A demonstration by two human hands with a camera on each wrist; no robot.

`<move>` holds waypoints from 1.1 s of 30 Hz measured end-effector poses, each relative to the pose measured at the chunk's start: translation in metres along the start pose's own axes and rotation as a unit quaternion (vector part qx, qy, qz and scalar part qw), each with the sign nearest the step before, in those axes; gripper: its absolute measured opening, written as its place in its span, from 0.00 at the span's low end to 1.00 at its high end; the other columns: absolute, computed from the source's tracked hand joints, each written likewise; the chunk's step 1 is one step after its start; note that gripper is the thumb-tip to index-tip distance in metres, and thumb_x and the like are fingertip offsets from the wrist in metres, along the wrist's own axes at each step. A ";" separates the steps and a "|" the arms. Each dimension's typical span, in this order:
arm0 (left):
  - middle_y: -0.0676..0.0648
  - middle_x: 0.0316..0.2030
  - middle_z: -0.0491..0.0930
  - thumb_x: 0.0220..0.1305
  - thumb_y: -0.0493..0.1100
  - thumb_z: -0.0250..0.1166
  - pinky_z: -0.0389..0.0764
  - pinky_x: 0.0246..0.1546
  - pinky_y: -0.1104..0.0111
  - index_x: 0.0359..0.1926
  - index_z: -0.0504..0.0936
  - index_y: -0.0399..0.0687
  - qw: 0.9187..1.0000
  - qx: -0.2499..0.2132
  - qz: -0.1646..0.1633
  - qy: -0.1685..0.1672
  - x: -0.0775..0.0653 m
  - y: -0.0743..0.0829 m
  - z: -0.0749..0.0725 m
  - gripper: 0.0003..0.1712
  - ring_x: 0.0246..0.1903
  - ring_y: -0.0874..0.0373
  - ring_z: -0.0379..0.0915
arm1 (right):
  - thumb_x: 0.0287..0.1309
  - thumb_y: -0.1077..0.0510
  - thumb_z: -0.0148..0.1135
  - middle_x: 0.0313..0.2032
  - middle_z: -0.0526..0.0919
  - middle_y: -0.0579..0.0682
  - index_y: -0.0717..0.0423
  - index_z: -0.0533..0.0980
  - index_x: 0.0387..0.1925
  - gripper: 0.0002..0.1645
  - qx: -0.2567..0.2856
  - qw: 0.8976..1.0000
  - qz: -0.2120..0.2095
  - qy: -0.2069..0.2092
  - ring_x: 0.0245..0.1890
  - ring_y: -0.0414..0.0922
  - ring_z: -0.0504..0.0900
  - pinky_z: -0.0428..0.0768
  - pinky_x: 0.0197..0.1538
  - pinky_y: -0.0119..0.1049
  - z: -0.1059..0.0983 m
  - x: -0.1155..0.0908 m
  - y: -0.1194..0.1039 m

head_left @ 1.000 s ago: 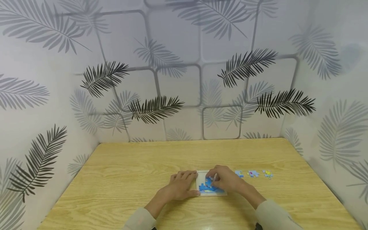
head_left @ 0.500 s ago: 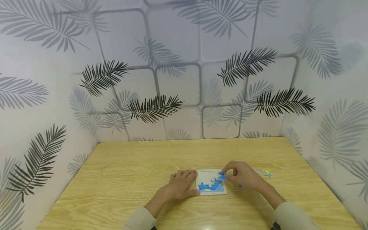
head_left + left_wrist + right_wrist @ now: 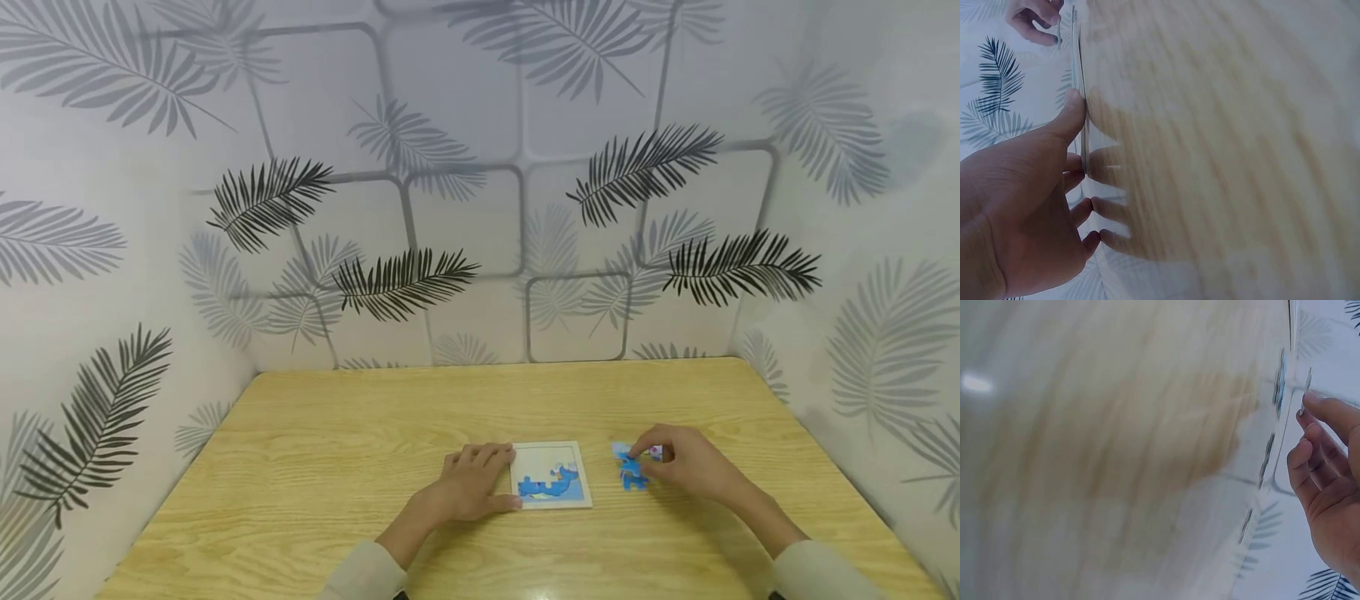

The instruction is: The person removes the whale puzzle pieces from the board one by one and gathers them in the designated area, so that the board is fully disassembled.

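Right of the puzzle tray [image 3: 536, 460], the right hand [image 3: 690, 462] pinches a blue piece [image 3: 631, 467] between thumb and fingertips, close to the loose pieces [image 3: 619, 447] lying on the desk [image 3: 375, 417]. At the tray's left edge I see the left hand [image 3: 472, 483] resting, fingers loosely extended against the side. Joined blue pieces [image 3: 551, 487] line the tray's near part.

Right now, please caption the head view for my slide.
Left hand touching a partly filled jigsaw tray; right hand pinching a blue jigsaw piece above a wood-grain table.
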State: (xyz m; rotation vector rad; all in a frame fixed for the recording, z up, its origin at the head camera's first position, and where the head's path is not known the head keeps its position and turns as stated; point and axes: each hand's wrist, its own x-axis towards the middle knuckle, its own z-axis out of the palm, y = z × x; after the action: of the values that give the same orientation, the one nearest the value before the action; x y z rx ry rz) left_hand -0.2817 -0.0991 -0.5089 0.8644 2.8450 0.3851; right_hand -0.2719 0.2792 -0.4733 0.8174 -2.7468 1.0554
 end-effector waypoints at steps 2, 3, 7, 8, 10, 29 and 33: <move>0.48 0.80 0.57 0.72 0.69 0.60 0.59 0.71 0.38 0.80 0.59 0.53 1.000 0.000 0.000 0.000 0.000 -0.001 0.001 0.46 0.76 0.41 0.52 | 0.58 0.64 0.75 0.39 0.86 0.46 0.52 0.87 0.42 0.10 -0.002 1.000 -0.003 0.004 0.22 0.33 0.66 0.69 0.24 0.30 -0.003 -0.004 0.003; 0.48 0.80 0.57 0.72 0.69 0.60 0.59 0.71 0.38 0.80 0.59 0.53 1.000 0.000 0.001 0.001 0.000 -0.001 0.002 0.46 0.76 0.41 0.53 | 0.57 0.65 0.75 0.40 0.87 0.47 0.52 0.87 0.42 0.11 0.000 1.000 -0.003 0.004 0.22 0.33 0.66 0.70 0.24 0.30 -0.004 -0.007 0.005; 0.48 0.80 0.56 0.72 0.69 0.60 0.58 0.71 0.38 0.81 0.59 0.53 1.000 -0.008 0.004 0.000 0.002 -0.003 0.004 0.46 0.76 0.42 0.52 | 0.56 0.65 0.76 0.41 0.86 0.49 0.54 0.87 0.42 0.11 -0.001 1.000 0.002 0.002 0.23 0.33 0.66 0.69 0.26 0.29 -0.011 -0.014 0.010; 0.48 0.80 0.56 0.72 0.69 0.60 0.57 0.71 0.38 0.81 0.59 0.53 1.000 -0.010 0.004 0.000 0.003 -0.003 0.004 0.46 0.76 0.42 0.52 | 0.56 0.65 0.76 0.42 0.87 0.49 0.53 0.87 0.42 0.11 -0.002 1.000 0.002 0.003 0.24 0.33 0.66 0.70 0.26 0.29 -0.012 -0.016 0.011; 0.48 0.80 0.56 0.72 0.69 0.59 0.57 0.71 0.38 0.81 0.59 0.53 1.000 -0.009 0.003 0.000 0.003 -0.003 0.004 0.47 0.76 0.42 0.52 | 0.55 0.64 0.77 0.42 0.86 0.48 0.53 0.87 0.42 0.12 -0.007 1.000 0.005 0.005 0.24 0.32 0.66 0.70 0.27 0.30 -0.015 -0.020 0.013; 0.47 0.79 0.57 0.72 0.69 0.59 0.57 0.71 0.37 0.81 0.58 0.53 1.000 -0.017 0.007 0.000 -0.001 -0.001 0.000 0.46 0.76 0.40 0.52 | 0.54 0.64 0.78 0.42 0.86 0.48 0.51 0.86 0.40 0.11 -0.019 1.000 0.013 -0.020 0.24 0.32 0.66 0.71 0.26 0.30 -0.022 -0.032 0.027; 0.47 0.79 0.57 0.73 0.69 0.58 0.58 0.71 0.38 0.81 0.58 0.53 1.000 -0.011 0.005 -0.001 -0.003 0.001 -0.002 0.46 0.76 0.40 0.53 | 0.55 0.64 0.77 0.42 0.86 0.47 0.51 0.86 0.40 0.12 -0.017 1.000 0.013 -0.020 0.23 0.31 0.66 0.71 0.25 0.30 -0.021 -0.033 0.027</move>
State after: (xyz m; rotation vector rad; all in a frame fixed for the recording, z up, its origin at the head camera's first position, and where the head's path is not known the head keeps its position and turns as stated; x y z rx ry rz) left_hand -0.2792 -0.1001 -0.5068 0.8738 2.8298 0.4153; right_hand -0.2596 0.3244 -0.4822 0.8075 -2.8072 1.0060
